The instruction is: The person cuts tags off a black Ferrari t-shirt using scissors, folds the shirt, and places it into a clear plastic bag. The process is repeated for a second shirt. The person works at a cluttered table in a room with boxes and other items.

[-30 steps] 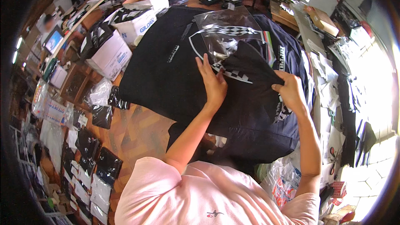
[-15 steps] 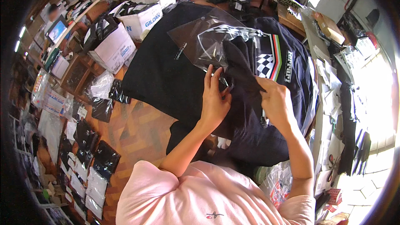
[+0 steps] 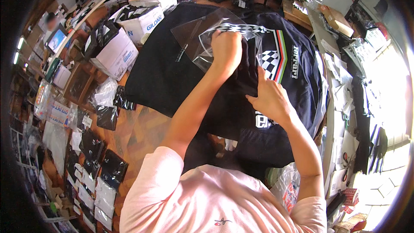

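A clear plastic bag (image 3: 185,39) lies on a big spread of black cloth (image 3: 164,77), with black fabric (image 3: 249,62) partly under its film. My left hand (image 3: 227,51) is closed in a fist at the bag, and the black fabric runs out from beneath it; the fingertips are hidden. Lower and to the right, my right hand (image 3: 272,99) rests with its index finger stretched toward the bag's edge and its thumb apart. Beside that hand, the cloth carries a checkered print (image 3: 271,62) with a red, white and green stripe.
White cartons (image 3: 115,56) of dark packed items stand at the left. Bagged garments (image 3: 111,168) lie in rows on the wooden floor (image 3: 144,133). Along the right runs a bench with papers (image 3: 338,77) and scissors (image 3: 345,159). A person sits by a monitor (image 3: 58,39) at the far left.
My left hand has moved away from me over the bag and closed. My right hand has let go of the dark fabric and come lower. White lettering now shows below it.
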The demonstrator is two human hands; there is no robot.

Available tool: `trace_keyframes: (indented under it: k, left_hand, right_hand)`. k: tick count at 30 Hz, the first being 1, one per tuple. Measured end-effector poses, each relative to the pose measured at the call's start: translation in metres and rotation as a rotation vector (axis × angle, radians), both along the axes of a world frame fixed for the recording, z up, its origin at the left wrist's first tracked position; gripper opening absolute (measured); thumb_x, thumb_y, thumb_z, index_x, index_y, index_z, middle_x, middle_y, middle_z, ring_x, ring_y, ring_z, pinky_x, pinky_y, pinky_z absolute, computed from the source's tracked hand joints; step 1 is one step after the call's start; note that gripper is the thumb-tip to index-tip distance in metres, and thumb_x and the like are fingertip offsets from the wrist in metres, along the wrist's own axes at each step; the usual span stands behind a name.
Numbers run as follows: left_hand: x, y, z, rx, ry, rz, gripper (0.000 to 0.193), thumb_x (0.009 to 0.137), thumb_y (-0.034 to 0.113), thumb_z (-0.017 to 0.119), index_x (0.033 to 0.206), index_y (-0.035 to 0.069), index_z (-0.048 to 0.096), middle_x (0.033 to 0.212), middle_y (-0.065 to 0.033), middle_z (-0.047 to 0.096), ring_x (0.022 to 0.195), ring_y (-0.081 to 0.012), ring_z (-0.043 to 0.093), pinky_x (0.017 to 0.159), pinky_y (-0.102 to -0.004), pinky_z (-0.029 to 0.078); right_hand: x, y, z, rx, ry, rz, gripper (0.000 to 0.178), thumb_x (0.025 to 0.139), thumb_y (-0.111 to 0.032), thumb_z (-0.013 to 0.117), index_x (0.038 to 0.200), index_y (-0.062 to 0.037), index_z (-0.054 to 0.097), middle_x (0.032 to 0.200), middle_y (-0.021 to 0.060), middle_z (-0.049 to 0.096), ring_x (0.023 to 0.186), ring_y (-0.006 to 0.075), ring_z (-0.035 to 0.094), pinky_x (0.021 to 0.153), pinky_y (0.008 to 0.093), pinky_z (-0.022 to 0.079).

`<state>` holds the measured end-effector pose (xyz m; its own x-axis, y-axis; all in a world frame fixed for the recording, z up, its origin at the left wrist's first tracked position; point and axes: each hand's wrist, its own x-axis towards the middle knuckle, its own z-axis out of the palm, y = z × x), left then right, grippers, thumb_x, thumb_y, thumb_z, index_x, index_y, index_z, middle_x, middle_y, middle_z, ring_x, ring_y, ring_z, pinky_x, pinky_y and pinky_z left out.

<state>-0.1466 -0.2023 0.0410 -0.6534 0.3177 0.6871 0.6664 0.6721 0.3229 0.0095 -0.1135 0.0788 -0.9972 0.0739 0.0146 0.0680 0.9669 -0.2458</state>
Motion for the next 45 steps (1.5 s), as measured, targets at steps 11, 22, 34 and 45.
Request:
trace_keyframes:
  k: [11,22,34,45]
  left_hand:
    - [0.103,-0.039,-0.027,0.551,0.133,0.098,0.053,0.078,0.006,0.062,0.125,-0.001,0.04,0.121,-0.0189,0.044,0.111,-0.032,0.043,0.096,-0.0393,0.033]
    - [0.089,-0.01,-0.089,1.194,-0.838,-0.103,0.064,0.083,0.004,0.055,0.134,-0.008,0.019,0.089,-0.0156,0.062,0.076,-0.0197,0.062,0.075,-0.0308,0.051]
    - [0.121,-0.032,-0.098,0.93,-0.877,-0.335,0.056,0.084,-0.008,0.04,0.136,-0.003,0.02,0.09,-0.0208,0.061,0.078,-0.0268,0.067,0.07,-0.0326,0.056]
    - [0.128,-0.057,-0.027,0.163,0.001,0.077,0.069,0.072,0.005,0.062,0.136,0.005,0.034,0.138,-0.0188,0.035,0.13,-0.0361,0.029,0.108,-0.0497,0.018]
  right_hand:
    - [-0.002,0.022,-0.023,0.02,0.149,-0.018,0.022,0.074,-0.01,0.06,0.09,0.0045,0.057,0.077,0.0241,0.062,0.076,0.0381,0.062,0.069,0.0446,0.049]
    - [-0.037,0.02,0.012,-0.035,0.032,0.053,0.035,0.076,-0.019,0.066,0.098,0.0077,0.06,0.089,0.0285,0.06,0.091,0.0401,0.059,0.082,0.0425,0.044]
    - [-0.087,-0.006,-0.033,0.09,0.295,0.116,0.019,0.077,-0.014,0.06,0.078,0.0046,0.058,0.073,0.0253,0.061,0.075,0.0429,0.061,0.068,0.0469,0.048]
    - [-0.024,-0.017,-0.022,-0.019,0.406,0.163,0.065,0.074,-0.012,0.066,0.129,0.0062,0.035,0.127,0.028,0.041,0.117,0.0405,0.044,0.096,0.0424,0.04]
